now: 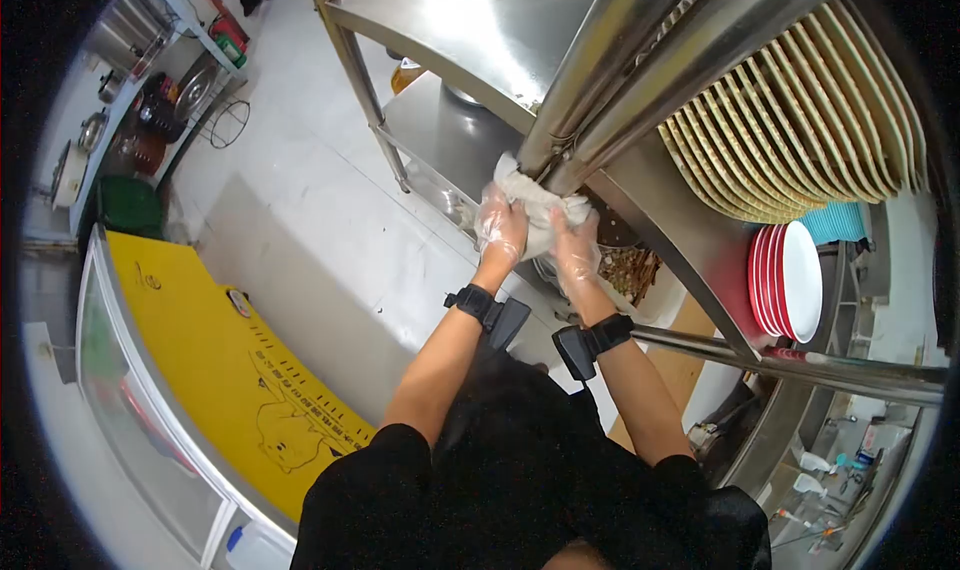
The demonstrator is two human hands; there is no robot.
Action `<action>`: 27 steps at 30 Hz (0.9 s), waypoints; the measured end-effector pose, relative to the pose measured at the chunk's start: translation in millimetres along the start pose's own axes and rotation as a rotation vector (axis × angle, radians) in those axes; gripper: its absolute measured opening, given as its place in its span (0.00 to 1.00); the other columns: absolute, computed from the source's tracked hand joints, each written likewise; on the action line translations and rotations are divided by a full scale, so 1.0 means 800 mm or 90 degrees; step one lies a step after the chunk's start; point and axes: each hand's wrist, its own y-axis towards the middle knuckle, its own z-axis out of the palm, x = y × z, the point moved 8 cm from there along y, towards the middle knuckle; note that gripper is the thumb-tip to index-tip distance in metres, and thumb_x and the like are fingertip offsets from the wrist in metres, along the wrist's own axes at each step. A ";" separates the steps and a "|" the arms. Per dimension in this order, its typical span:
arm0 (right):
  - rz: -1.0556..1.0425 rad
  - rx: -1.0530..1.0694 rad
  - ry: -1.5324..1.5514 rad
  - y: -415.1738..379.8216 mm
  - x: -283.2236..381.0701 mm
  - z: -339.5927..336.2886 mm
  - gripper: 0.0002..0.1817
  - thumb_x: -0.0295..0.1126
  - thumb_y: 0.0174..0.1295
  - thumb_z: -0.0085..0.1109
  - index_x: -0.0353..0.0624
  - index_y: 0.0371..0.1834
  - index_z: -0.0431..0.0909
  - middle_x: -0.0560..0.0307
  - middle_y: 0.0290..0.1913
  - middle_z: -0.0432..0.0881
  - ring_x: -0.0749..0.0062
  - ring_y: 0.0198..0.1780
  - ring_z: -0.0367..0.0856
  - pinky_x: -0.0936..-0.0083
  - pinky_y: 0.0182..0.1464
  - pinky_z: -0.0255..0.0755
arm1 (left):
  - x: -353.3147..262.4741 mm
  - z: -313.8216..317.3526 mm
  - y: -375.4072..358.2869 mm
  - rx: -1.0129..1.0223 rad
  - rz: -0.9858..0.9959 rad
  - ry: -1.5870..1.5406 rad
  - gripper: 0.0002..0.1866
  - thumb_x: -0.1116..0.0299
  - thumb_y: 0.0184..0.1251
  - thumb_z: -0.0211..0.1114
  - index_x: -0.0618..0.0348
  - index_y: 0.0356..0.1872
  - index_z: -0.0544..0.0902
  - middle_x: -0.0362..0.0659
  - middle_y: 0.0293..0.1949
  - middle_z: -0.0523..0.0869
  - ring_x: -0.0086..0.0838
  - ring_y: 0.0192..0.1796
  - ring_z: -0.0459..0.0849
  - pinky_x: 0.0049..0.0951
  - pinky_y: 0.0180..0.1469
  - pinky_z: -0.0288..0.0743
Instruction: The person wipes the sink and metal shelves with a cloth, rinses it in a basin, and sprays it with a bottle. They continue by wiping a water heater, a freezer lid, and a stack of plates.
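Note:
A white cloth (538, 210) is pressed around the lower part of two steel posts (640, 70) that stand side by side. My left hand (502, 226), in a clear plastic glove, grips the cloth on its left side. On the right side of the cloth, my right hand (575, 248), gloved the same way, holds it too. Both wrists wear black straps with a dark block. Some fingertips are hidden by the cloth and the loose plastic.
Steel shelving (440, 120) surrounds the posts. Stacked patterned plates (790, 120) and red-rimmed white dishes (785, 282) stand on the right shelf. Below my right hand is a container of brown pieces (632, 273). A yellow-topped cabinet (220, 340) is at the left.

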 end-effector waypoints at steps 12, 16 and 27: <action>0.191 0.086 0.207 -0.138 -0.114 -0.096 0.52 0.58 0.63 0.53 0.34 0.75 0.36 0.44 0.73 0.52 0.57 0.67 0.64 0.62 0.61 0.67 | 0.100 0.065 -0.173 0.453 -0.276 -0.172 0.45 0.39 0.63 0.60 0.75 0.65 0.64 0.57 0.54 0.79 0.35 0.55 0.77 0.31 0.59 0.69; 0.282 0.020 0.465 -0.189 -0.141 -0.149 0.50 0.67 0.61 0.47 0.52 0.77 0.38 0.50 0.73 0.53 0.53 0.69 0.59 0.51 0.64 0.62 | -0.051 0.035 -0.208 0.513 -0.154 -0.032 0.44 0.39 0.65 0.56 0.74 0.66 0.64 0.64 0.61 0.73 0.47 0.65 0.70 0.35 0.65 0.63; -0.007 -0.190 0.871 -0.381 -0.185 -0.283 0.37 0.49 0.69 0.52 0.43 0.74 0.50 0.55 0.67 0.64 0.62 0.66 0.64 0.64 0.65 0.64 | -0.166 0.103 -0.484 1.068 -0.314 -0.358 0.25 0.59 0.72 0.55 0.69 0.62 0.68 0.47 0.58 0.76 0.31 0.57 0.76 0.30 0.59 0.69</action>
